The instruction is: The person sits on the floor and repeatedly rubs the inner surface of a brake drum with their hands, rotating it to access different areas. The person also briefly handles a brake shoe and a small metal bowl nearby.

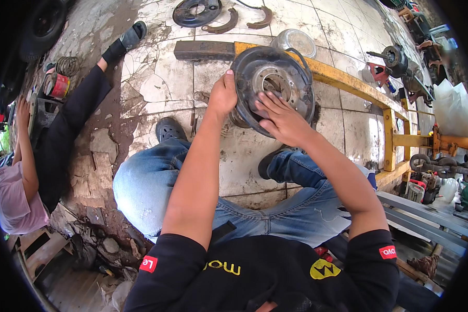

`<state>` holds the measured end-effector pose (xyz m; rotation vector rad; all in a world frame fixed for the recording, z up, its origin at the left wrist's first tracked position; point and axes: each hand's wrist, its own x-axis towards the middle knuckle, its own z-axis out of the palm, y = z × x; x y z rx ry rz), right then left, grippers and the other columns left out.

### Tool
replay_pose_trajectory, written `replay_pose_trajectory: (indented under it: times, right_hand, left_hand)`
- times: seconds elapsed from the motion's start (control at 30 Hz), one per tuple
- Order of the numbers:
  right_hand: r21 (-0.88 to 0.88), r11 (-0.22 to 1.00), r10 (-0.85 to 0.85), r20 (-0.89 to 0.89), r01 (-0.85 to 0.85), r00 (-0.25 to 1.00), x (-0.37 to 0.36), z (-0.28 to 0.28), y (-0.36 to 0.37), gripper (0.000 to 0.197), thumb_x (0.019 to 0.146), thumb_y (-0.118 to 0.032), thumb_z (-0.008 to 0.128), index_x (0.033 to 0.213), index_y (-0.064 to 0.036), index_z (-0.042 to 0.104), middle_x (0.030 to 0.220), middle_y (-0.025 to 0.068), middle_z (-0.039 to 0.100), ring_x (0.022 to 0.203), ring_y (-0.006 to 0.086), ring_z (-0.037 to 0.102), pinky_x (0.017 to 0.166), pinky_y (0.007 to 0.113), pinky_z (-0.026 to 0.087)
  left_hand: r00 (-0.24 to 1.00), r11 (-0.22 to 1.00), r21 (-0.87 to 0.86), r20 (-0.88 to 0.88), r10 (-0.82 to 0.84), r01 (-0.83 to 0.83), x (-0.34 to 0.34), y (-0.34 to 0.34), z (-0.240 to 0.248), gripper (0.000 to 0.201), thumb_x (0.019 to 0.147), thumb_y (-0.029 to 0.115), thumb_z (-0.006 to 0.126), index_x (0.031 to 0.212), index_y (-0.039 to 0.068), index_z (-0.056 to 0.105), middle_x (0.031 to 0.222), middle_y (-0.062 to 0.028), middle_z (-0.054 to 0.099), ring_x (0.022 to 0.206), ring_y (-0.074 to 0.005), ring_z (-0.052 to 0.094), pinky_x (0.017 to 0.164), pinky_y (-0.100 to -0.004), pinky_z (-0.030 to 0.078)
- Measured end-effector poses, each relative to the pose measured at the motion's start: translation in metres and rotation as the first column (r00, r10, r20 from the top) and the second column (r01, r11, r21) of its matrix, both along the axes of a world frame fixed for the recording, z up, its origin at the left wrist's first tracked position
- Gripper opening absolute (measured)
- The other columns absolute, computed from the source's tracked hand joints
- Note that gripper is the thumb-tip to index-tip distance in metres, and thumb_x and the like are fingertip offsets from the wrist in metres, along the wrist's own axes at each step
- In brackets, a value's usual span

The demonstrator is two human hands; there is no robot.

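Observation:
A round, dark brake backing plate with a holed centre is held up in front of me, tilted above the tiled floor. My left hand grips its left rim, the fingers going behind it and partly hidden. Flat across the lower middle of the plate lies my right hand, fingers stretched out over its face beside the centre hole. Behind the plate runs a yellow steel beam with a dark end piece. Whatever sits directly under the plate is mostly covered.
Beyond the beam lie another backing plate and two curved brake shoes. A round clear container stands by the beam. At left, another person's leg stretches out near a coil spring and red tin.

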<state>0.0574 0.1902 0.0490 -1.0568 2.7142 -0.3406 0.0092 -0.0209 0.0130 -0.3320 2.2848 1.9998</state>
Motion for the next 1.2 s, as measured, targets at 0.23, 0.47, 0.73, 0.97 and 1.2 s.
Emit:
replay_pose_trajectory:
  times: [0.23, 0.47, 0.73, 0.97, 1.2]
  right_hand:
    - [0.121, 0.992, -0.037, -0.018, 0.039, 0.999, 0.025, -0.005, 0.050, 0.061, 0.101, -0.046, 0.036, 0.150, -0.0097, 0.031, 0.158, 0.0112, 0.023, 0.146, 0.0303, 0.019, 0.119, 0.044, 0.018]
    - [0.066, 0.996, -0.053, -0.041, 0.056, 0.998, 0.010, -0.005, -0.002, 0.061, 0.101, -0.047, 0.035, 0.150, -0.0110, 0.031, 0.159, 0.0114, 0.021, 0.146, 0.0303, 0.019, 0.119, 0.044, 0.018]
    - [0.018, 0.996, -0.085, -0.019, 0.085, 0.996, 0.020, -0.006, 0.030, 0.058, 0.101, -0.046, 0.037, 0.148, -0.0123, 0.036, 0.157, 0.0095, 0.026, 0.146, 0.0294, 0.020, 0.118, 0.044, 0.020]
    - [-0.109, 0.986, -0.116, 0.077, 0.124, 0.990, 0.018, -0.006, 0.028, 0.052, 0.101, -0.042, 0.043, 0.144, -0.0144, 0.043, 0.155, 0.0090, 0.032, 0.145, 0.0288, 0.024, 0.118, 0.044, 0.020]
    - [-0.243, 0.918, -0.292, 0.122, 0.314, 0.949, 0.034, -0.018, 0.035, 0.047, 0.099, -0.039, 0.050, 0.139, -0.0150, 0.051, 0.152, 0.0087, 0.037, 0.145, 0.0278, 0.025, 0.117, 0.047, 0.021]
  left_hand:
    - [1.000, 0.999, -0.039, -0.018, 0.012, -0.012, 0.002, 0.007, 0.002, 0.061, 0.104, 0.044, 0.031, 0.123, -0.008, 0.056, 0.116, -0.0270, 0.063, 0.112, -0.0355, 0.060, 0.097, -0.0379, 0.043]
    - [1.000, 1.000, -0.001, 0.003, 0.003, -0.003, 0.004, 0.001, 0.001, 0.062, 0.104, 0.044, 0.031, 0.122, -0.009, 0.056, 0.115, -0.0262, 0.064, 0.111, -0.0345, 0.060, 0.097, -0.0378, 0.043]
    - [1.000, 1.000, -0.022, -0.024, 0.014, -0.014, 0.000, 0.008, 0.001, 0.062, 0.104, 0.045, 0.031, 0.121, -0.009, 0.057, 0.112, -0.0268, 0.065, 0.108, -0.0355, 0.062, 0.096, -0.0381, 0.044]
    - [1.000, 1.000, -0.016, -0.025, -0.011, 0.011, 0.001, 0.002, -0.005, 0.062, 0.103, 0.046, 0.033, 0.122, -0.008, 0.058, 0.113, -0.0243, 0.065, 0.108, -0.0317, 0.061, 0.095, -0.0368, 0.045]
    - [1.000, 0.993, 0.114, 0.015, 0.023, -0.025, -0.003, 0.005, -0.014, 0.063, 0.103, 0.047, 0.034, 0.125, -0.008, 0.057, 0.118, -0.0206, 0.063, 0.110, -0.0260, 0.058, 0.098, -0.0340, 0.043]
